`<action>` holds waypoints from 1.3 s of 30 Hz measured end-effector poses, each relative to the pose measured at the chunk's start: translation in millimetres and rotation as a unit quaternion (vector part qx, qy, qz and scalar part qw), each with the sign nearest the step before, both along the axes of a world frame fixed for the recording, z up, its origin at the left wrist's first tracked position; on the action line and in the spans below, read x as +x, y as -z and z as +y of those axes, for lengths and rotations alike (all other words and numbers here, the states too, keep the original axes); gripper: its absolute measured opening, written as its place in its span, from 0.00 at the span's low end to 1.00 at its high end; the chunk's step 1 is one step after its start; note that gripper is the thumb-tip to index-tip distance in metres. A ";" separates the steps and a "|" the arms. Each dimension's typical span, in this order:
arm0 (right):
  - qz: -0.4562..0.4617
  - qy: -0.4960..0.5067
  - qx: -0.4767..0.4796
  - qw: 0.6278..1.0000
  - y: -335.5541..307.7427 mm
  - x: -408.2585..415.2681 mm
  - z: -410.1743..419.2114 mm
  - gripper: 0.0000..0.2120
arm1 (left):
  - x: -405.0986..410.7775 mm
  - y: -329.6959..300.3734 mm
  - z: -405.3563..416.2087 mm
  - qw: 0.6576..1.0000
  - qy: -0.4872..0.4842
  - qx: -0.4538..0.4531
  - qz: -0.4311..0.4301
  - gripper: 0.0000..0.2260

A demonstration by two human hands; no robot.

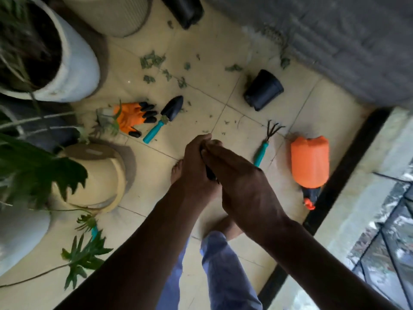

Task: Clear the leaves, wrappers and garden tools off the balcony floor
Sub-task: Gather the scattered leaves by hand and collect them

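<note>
Head view — two teal-handled tools: trowel (164, 118), hand rake (266, 143).

Cream tiled floor (201, 52), grey wall (335, 41), dim daylight.

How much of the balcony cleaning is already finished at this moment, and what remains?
Little looks done. Both hands, left hand and right hand, are pressed together around something dark I cannot identify. Left on the floor: leaf scraps, trowel, hand rake, orange gloves, tipped black pot and orange sprayer.
</note>
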State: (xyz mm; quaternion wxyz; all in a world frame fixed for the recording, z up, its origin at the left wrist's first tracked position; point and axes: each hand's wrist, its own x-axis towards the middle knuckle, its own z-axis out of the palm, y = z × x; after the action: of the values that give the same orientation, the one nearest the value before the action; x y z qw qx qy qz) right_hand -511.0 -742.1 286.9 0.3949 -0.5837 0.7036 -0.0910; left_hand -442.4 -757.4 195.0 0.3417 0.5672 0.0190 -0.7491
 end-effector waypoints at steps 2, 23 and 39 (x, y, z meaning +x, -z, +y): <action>-0.028 -0.037 0.044 0.998 -4.5 -1.4 -13.0 0.20 | 6.3 -12.9 -14.0 0.999 -0.022 0.027 0.028 0.04; 0.000 -0.091 0.006 0.996 111.3 -35.9 -119.9 0.17 | -1.7 74.8 -107.6 0.986 -0.017 0.169 -0.008 0.10; 0.355 -0.311 0.082 0.878 332.2 -191.4 -244.1 0.15 | -64.0 213.7 -181.4 0.978 0.092 0.185 -0.029 0.13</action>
State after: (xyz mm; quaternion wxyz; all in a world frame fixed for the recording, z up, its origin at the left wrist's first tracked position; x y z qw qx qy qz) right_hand -702.4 -986.2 -45.3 0.1731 -0.7307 0.5841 0.3080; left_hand -506.5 -938.8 -18.7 0.1615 0.6416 0.0948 -0.7439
